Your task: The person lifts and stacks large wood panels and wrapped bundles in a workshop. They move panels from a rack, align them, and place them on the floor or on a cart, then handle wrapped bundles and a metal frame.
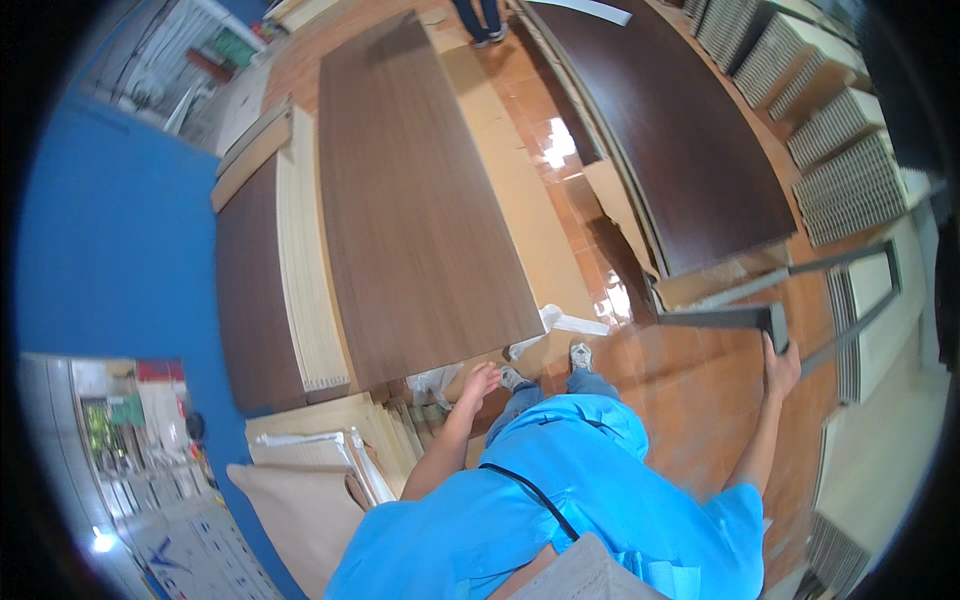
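Note:
My right hand, at the right, is closed around the corner end of a grey metal frame. The frame's bars reach left and away to the near end of a stack of dark brown panels. My left hand hangs in front of my body with its fingers loosely curled; I see nothing in it. Just beyond it lies the near edge of a large, long brown wood-grain panel. White plastic wrap sticks out by that panel's near corner.
Cream-edged panels stand along the blue wall at the left. Ribbed pale stacks line the right side. Between the panel piles runs an orange tiled floor. Another person's legs show at the far end.

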The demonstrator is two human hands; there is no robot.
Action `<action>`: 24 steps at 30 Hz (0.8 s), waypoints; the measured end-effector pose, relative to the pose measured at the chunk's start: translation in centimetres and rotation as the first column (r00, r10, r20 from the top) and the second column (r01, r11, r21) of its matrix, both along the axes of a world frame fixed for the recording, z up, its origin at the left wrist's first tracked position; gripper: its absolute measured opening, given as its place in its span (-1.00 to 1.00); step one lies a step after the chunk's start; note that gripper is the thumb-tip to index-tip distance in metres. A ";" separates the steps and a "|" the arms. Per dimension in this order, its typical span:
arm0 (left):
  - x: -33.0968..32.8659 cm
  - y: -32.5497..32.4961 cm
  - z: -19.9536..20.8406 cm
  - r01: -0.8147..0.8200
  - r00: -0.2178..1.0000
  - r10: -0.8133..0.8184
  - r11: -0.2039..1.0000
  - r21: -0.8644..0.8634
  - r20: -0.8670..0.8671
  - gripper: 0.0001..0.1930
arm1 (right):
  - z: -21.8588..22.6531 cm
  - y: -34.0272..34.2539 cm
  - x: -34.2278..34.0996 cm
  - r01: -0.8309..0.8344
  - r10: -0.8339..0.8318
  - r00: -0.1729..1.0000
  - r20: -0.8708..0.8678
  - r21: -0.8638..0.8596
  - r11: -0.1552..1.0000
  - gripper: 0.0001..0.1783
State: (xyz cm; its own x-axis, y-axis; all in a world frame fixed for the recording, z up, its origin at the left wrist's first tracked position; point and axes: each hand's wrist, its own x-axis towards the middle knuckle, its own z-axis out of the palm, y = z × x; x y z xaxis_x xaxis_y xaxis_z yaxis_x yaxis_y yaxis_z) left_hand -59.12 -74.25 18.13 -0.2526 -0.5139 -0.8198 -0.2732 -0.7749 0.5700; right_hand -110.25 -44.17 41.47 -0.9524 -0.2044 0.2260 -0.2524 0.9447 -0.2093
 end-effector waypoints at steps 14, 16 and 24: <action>4.1 0.7 -1.2 -0.115 0.967 0.083 0.986 0.122 0.239 -0.71 | -1.8 5.2 -3.2 -0.129 0.131 0.991 0.028 -0.078 0.989 -0.48; 4.5 1.0 -1.4 -0.171 0.961 0.138 0.978 0.122 0.240 -0.69 | -2.0 5.9 -3.5 -0.088 0.090 0.995 0.031 -0.064 0.994 -0.48; 1.6 -2.3 -2.0 -0.147 0.985 0.129 0.977 0.157 0.118 -0.68 | -1.9 7.3 -3.2 -0.045 0.045 0.999 0.009 -0.026 0.999 -0.48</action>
